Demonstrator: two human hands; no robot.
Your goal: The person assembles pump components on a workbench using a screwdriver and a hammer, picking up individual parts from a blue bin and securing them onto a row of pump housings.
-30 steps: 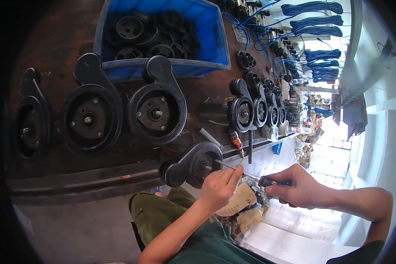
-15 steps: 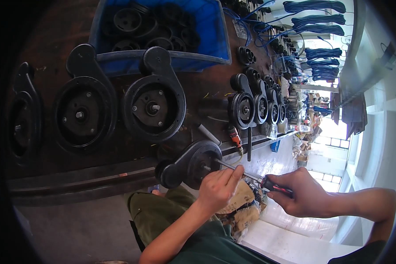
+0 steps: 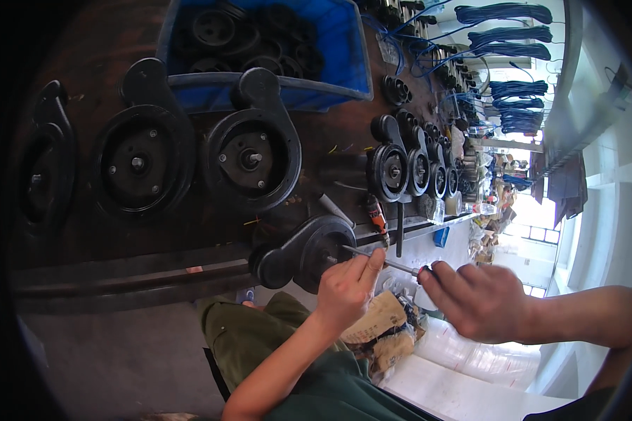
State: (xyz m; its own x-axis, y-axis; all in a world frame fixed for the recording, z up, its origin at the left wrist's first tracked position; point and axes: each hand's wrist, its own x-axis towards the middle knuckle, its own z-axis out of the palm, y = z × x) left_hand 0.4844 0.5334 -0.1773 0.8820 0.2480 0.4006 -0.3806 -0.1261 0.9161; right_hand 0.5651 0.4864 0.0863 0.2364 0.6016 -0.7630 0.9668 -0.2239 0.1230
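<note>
My right hand point(image 3: 481, 302) is closed round the handle of a screwdriver point(image 3: 402, 267), and its fingers hide most of that handle. Along the metal shaft, my left hand point(image 3: 347, 293) pinches with thumb and fingertips. The shaft's tip reaches into the round recess of a black blower-like housing point(image 3: 305, 242), near the recess rim; whether a screw sits there is too small to tell. This housing stands tilted at the bench's front edge, its round face toward my right hand and a short metal spindle at its centre.
Similar black housings point(image 3: 254, 158) stand in a row at left, and several more point(image 3: 388, 172) farther right. Behind them is a blue bin point(image 3: 361, 70) of black round parts. An orange power tool point(image 3: 377, 214) lies beside a grey tube point(image 3: 336, 209). Blue cable coils point(image 3: 509, 49) hang at upper right.
My right hand has turned on the handle, its fingers now wrapped over it. My left hand keeps its pinch on the shaft. The whole view has shifted slightly.
</note>
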